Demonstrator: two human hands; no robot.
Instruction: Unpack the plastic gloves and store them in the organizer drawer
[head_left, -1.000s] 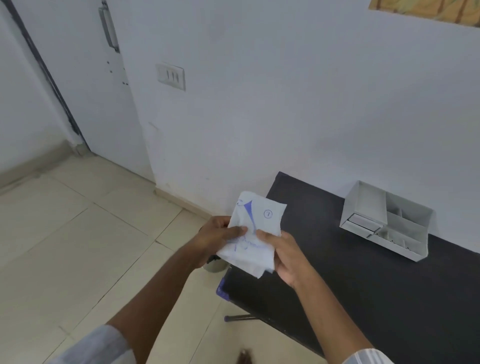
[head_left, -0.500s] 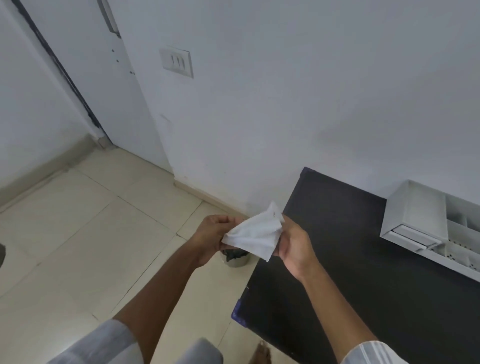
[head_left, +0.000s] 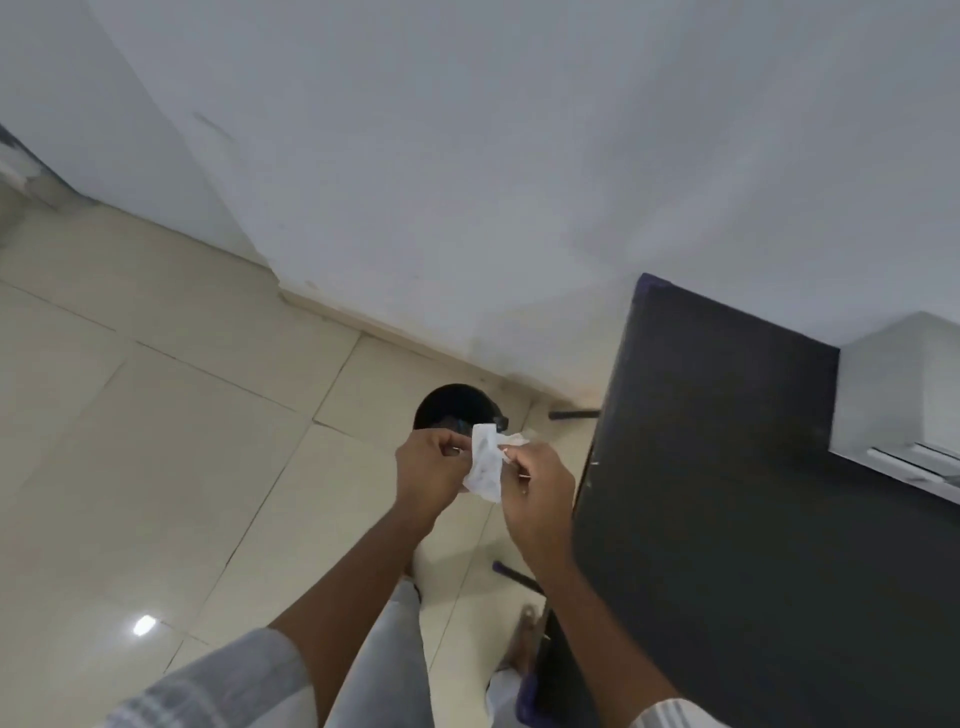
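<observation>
Here, floor (head_left: 171, 467): pale glossy tiles meeting a white wall (head_left: 519, 156) at a skirting.
Table (head_left: 753, 493): black top, to the right of the hands, against the wall.
Organizer (head_left: 893, 395): white, on the table's far right corner.
Bin (head_left: 457, 408): dark, round, on the floor just beyond the hands.
Glove packet (head_left: 485, 462): white, crumpled, held above the bin.
Left hand (head_left: 428, 467): fingertips pinching the packet's left edge.
Right hand (head_left: 535, 488): fingertips pinching its right edge.
</observation>
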